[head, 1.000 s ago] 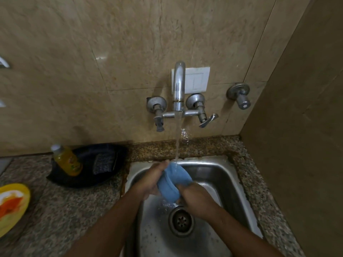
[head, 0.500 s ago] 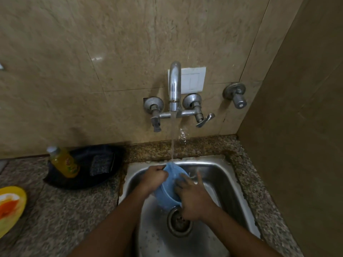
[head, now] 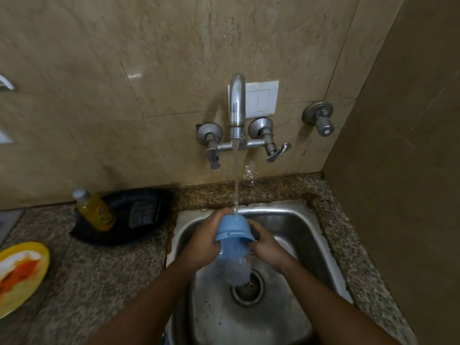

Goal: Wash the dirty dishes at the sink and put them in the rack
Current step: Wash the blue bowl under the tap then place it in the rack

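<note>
Head view, near to far. Forearms enter from 6 o'clock; both hands meet over the steel sink at frame centre. Left hand wraps the blue cup from 9 o'clock, fingers curled on its wall; right hand grips it from 3 o'clock, likewise curled round it. Cup is held mouth-down and tilted, base toward the tap, directly above the drain; water sheets out of its lower end.

Handling (judged): looks like thin moulded plastic, so light, fairly stiff, not fragile; wet surface prob. slippery. Best hold is round the wall just below the projecting rim/lip, which gives a stop vs. sliding; two-hand grip as shown suits rinsing, one hand should do for carrying.

Surface: speckled granite bench surrounds the sink. At 9 o'clock, a yellow plate w/ orange food residue, not yet washed. At 10 o'clock, a black tray holds a yellow soap bottle and a dark scrub pad.

Room: water stream falls from the wall tap at 12 o'clock onto the cup base; white switch plate just behind the spout, separate valve at 1 o'clock. Beige tiled walls, corner at right. Rack not in view.
</note>
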### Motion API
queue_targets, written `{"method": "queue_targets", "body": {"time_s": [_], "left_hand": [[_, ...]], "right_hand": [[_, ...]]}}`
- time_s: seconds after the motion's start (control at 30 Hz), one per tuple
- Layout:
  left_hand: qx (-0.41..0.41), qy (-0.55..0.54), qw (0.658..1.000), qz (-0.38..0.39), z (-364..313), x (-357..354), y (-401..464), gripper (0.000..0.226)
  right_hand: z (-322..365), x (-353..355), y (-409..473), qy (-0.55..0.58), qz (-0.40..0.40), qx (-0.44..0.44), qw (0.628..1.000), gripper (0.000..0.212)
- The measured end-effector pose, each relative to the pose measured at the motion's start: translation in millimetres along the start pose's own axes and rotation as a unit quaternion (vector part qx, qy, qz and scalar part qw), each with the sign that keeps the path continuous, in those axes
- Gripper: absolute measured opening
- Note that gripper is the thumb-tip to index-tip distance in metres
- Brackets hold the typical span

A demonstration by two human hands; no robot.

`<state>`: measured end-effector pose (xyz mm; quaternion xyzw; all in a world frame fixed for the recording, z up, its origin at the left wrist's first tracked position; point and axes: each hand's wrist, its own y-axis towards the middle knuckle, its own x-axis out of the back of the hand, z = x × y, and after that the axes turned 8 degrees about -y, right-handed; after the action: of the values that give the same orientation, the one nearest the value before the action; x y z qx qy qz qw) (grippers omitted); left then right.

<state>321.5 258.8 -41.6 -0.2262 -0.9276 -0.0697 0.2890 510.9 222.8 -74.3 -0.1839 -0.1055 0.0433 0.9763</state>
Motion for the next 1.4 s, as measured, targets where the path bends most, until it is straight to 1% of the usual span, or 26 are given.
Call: {"method": "queue_targets", "body": {"time_s": [0.07, 0.13, 0.2, 0.23, 0.27, 0.3, 0.33, 0.37, 0.4, 0.47, 0.57, 0.67, 0.77, 0.83, 0.93, 1.0, 1.07, 1.1, 1.13, 1.2, 1.23, 1.27, 1.3, 1.33, 1.37, 1.4], "left_hand": [[-0.004, 0.047, 0.999, 0.016, 10.5, -0.3, -0.8, 0.083], [0.021, 0.055, 0.997, 0.046, 17.0, 1.0, -5.8, 0.100], [0.121, -0.068, 0.989, 0.059, 12.2, -0.3, -16.0, 0.100], [0.194, -0.185, 0.963, 0.038, 11.9, -3.1, -21.0, 0.085], [0.267, -0.313, 0.911, 0.003, 11.3, -6.5, -24.8, 0.059], [0.342, -0.419, 0.840, -0.031, 11.8, -10.5, -24.8, 0.033], [0.394, -0.498, 0.770, -0.055, 10.8, -13.5, -22.6, 0.020], [0.427, -0.541, 0.722, -0.055, 8.9, -16.0, -19.3, 0.030], [0.438, -0.568, 0.695, -0.052, 7.8, -18.6, -14.9, 0.040], [0.423, -0.604, 0.670, -0.088, -5.5, -20.3, -1.3, 0.041], [0.397, -0.646, 0.632, -0.158, -20.6, -15.0, 22.3, 0.042], [0.403, -0.623, 0.646, -0.179, -19.6, -6.1, 36.1, 0.047], [0.421, -0.517, 0.714, -0.214, -29.6, -14.9, 41.4, 0.048], [0.416, -0.443, 0.750, -0.261, -33.4, -22.9, 42.8, 0.045], [0.389, -0.408, 0.781, -0.269, -36.4, -19.9, 50.1, 0.041], [0.383, -0.413, 0.778, -0.278, -37.0, -12.7, 50.1, 0.040], [0.378, -0.437, 0.765, -0.283, -36.6, -7.7, 47.3, 0.036], [0.380, -0.423, 0.778, -0.266, -33.5, -8.3, 44.7, 0.033], [0.382, -0.388, 0.802, -0.245, -32.5, -9.9, 44.4, 0.030], [0.393, -0.333, 0.820, -0.249, -33.0, -9.9, 44.9, 0.035], [0.386, -0.332, 0.826, -0.241, -37.3, -9.6, 47.5, 0.038], [0.362, -0.330, 0.841, -0.229, -38.2, -12.1, 51.1, 0.039], [0.351, -0.321, 0.855, -0.208, -42.9, -14.1, 54.0, 0.040], [0.344, -0.320, 0.863, -0.188, -43.7, -15.5, 56.4, 0.038], [0.335, -0.331, 0.862, -0.187, -48.0, -14.4, 54.5, 0.035], [0.326, -0.354, 0.854, -0.197, -53.6, -12.6, 52.7, 0.032]], "right_hand": [[-1.1, -5.4, 0.3, -0.081, -0.030, 0.046, 0.995, 0.047], [-3.6, -9.8, -4.0, -0.143, -0.067, 0.057, 0.986, 0.041], [-9.7, -11.2, -9.2, -0.220, -0.119, 0.076, 0.965, 0.049], [-12.2, -12.0, -13.0, -0.256, -0.137, 0.084, 0.953, 0.055], [-17.8, -13.1, -14.6, -0.269, -0.154, 0.091, 0.946, 0.061], [-19.3, -14.6, -18.3, -0.263, -0.168, 0.092, 0.946, 0.064], [-22.5, -16.1, -20.0, -0.247, -0.188, 0.097, 0.946, 0.065], [-22.6, -19.2, -22.1, -0.227, -0.207, 0.100, 0.946, 0.064], [-22.1, -22.4, -23.4, -0.205, -0.225, 0.107, 0.946, 0.063], [-17.6, -28.8, -24.7, -0.171, -0.229, 0.131, 0.949, 0.066], [-16.9, -22.7, -25.3, -0.170, -0.173, 0.166, 0.956, 0.079], [-11.7, -2.7, -24.4, -0.214, -0.115, 0.188, 0.952, 0.067], [17.1, -5.8, -12.6, -0.301, -0.106, 0.168, 0.933, 0.070], [40.6, -10.9, 5.4, -0.338, -0.115, 0.132, 0.925, 0.069], [70.8, -11.2, 34.3, -0.310, -0.125, 0.026, 0.942, 0.053], [79.9, -21.1, 33.8, -0.355, -0.166, 0.082, 0.917, 0.045], [78.8, -30.4, 20.6, -0.384, -0.155, 0.235, 0.879, 0.047], [75.1, -30.1, 14.7, -0.381, -0.123, 0.277, 0.873, 0.049], [71.3, -25.8, 15.0, -0.372, -0.089, 0.275, 0.882, 0.050], [65.2, -23.7, 24.4, -0.330, -0.095, 0.202, 0.917, 0.052], [68.4, -20.1, 27.1, -0.266, -0.136, 0.149, 0.943, 0.048], [72.7, -18.2, 32.2, -0.145, -0.166, 0.090, 0.971, 0.041], [74.7, -17.3, 39.6, -0.093, -0.189, 0.046, 0.977, 0.033], [80.8, -15.3, 42.9, -0.074, -0.166, -0.012, 0.983, 0.027], [84.7, -11.6, 44.7, -0.192, -0.125, -0.014, 0.973, 0.023], [87.7, -11.0, 41.1, -0.283, -0.115, -0.004, 0.952, 0.025]]}}
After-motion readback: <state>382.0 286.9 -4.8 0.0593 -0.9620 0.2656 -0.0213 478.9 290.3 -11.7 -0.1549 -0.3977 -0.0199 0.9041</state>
